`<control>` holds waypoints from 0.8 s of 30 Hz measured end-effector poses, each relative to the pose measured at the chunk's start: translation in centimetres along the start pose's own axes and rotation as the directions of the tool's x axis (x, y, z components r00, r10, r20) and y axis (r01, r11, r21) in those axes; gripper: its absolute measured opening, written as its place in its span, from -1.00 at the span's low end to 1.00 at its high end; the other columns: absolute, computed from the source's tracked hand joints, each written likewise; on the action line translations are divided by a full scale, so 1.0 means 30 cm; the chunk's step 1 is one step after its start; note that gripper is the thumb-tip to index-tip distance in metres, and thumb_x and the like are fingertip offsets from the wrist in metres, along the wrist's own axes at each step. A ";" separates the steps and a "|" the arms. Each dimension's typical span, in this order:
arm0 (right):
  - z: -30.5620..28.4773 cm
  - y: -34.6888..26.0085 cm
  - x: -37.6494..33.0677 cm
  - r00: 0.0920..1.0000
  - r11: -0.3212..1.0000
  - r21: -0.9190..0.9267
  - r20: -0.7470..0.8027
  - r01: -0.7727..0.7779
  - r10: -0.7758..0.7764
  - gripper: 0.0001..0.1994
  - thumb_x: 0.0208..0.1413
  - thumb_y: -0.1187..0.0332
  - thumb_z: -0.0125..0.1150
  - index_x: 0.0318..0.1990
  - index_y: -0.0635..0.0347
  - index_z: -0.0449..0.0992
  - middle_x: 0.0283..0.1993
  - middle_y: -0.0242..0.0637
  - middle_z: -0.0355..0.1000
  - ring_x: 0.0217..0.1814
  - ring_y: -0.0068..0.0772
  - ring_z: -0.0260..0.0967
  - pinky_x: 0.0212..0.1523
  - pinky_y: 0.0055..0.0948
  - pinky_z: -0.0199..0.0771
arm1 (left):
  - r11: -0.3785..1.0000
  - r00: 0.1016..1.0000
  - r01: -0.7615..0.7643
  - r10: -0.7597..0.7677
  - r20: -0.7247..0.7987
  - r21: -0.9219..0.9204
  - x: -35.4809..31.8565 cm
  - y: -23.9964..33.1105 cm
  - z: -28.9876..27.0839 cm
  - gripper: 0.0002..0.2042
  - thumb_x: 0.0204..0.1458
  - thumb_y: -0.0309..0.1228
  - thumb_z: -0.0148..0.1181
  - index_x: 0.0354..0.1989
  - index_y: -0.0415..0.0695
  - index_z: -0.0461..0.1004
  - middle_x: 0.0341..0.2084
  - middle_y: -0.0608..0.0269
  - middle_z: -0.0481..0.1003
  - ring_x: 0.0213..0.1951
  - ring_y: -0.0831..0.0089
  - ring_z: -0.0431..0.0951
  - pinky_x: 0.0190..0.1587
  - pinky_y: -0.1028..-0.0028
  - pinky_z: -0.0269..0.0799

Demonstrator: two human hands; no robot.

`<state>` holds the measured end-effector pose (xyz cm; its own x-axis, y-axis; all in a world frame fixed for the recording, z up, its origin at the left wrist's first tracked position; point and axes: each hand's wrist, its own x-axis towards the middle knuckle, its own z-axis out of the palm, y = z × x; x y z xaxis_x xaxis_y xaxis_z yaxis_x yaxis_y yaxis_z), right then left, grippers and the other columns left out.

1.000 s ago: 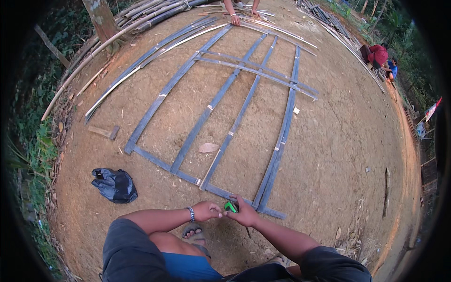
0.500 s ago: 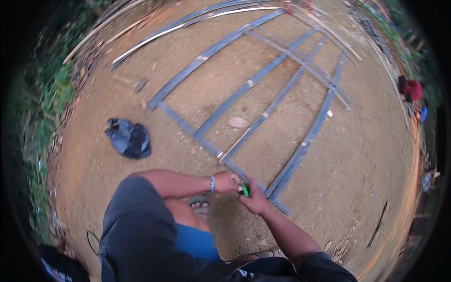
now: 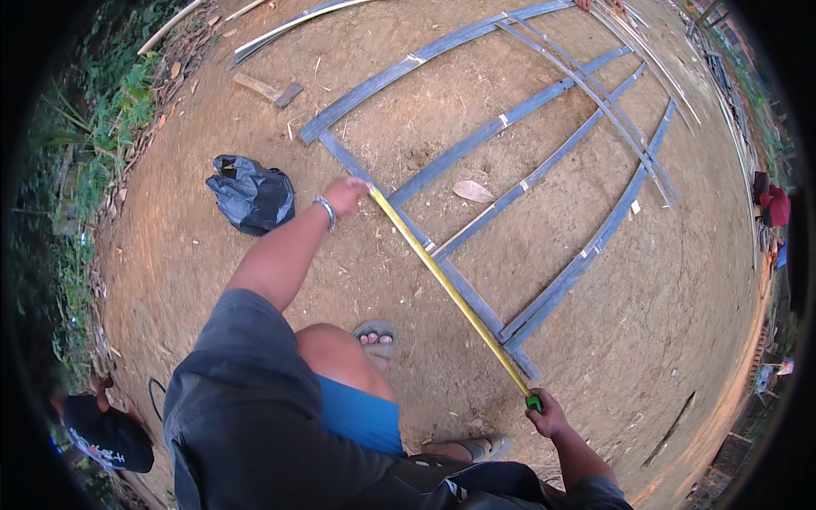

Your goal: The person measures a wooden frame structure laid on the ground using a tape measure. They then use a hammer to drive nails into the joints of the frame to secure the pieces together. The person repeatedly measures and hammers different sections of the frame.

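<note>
Outstretched, the left hand [image 3: 347, 194] pinches the free end of a yellow tape [image 3: 446, 285], fingers clenched on it above the near slat [image 3: 459, 285] of a bamboo frame [image 3: 544, 170] lying on the dirt ground [image 3: 212, 272]. Nearer the body, the right hand [image 3: 548, 416] grips the green tape case [image 3: 534, 402], fingers closed around it. Between the hands the tape runs taut and diagonal, its long axis following the slat, from upper left to lower right. A black bag [image 3: 251, 194] lies left of the left hand.

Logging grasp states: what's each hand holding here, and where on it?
Both hold one yellow tape measure, stretched along a grey strip on the ground. The left hand pinches the blade's free end; the right hand grips the green case at the other end.
</note>
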<state>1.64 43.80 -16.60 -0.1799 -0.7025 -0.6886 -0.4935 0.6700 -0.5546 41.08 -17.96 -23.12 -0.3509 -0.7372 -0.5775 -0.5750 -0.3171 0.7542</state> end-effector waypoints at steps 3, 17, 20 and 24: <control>-0.039 -0.015 0.031 0.999 1.000 -0.014 -0.049 -0.003 0.002 -0.51 0.02 0.34 0.35 0.16 0.17 0.45 -0.16 -0.20 0.50 -0.10 -0.29 0.48 0.02 -0.31 0.50 | 0.999 0.981 -0.019 0.010 -0.193 -0.046 0.075 -0.024 -0.028 -0.65 0.23 -0.12 0.27 0.02 -0.11 0.65 -0.43 0.27 0.56 -0.51 0.48 0.51 -0.40 0.40 0.47; -0.181 -0.560 0.576 0.995 0.991 0.114 0.082 -0.063 0.054 -0.48 0.05 0.22 0.27 0.19 0.17 0.50 -0.33 -0.26 0.53 -0.27 -0.39 0.49 -0.17 -0.34 0.49 | 0.879 0.874 -0.123 0.316 -0.369 0.460 -0.138 0.096 0.101 -0.48 0.33 -0.18 0.04 0.46 0.12 0.24 -0.05 -0.22 0.60 -0.02 -0.15 0.61 0.07 0.05 0.49; -0.167 -0.591 0.607 0.997 0.996 0.086 0.082 -0.016 0.008 -0.50 0.05 0.21 0.26 0.17 0.18 0.52 -0.30 -0.25 0.54 -0.24 -0.39 0.50 -0.14 -0.34 0.49 | 0.747 0.942 -0.140 0.302 -0.145 0.650 -0.160 0.130 0.102 -0.46 0.36 -0.23 -0.01 0.52 0.22 0.14 -0.05 -0.18 0.61 -0.04 -0.13 0.62 0.05 0.02 0.50; -0.150 -0.591 0.658 0.996 0.994 0.105 0.087 0.027 -0.037 -0.52 0.06 0.22 0.24 0.16 0.18 0.53 -0.26 -0.24 0.55 -0.19 -0.38 0.50 -0.10 -0.35 0.49 | 0.631 0.933 -0.236 0.360 -0.009 0.739 -0.144 0.130 0.111 -0.45 0.38 -0.29 -0.04 0.54 0.21 0.10 -0.05 -0.13 0.62 -0.04 -0.07 0.63 0.05 0.02 0.51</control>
<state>3.01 16.99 -18.27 -0.0873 -0.7031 -0.7057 -0.4059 0.6721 -0.6193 37.90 -14.02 -18.74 -0.5273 -0.8075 -0.2642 -0.8262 0.4148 0.3812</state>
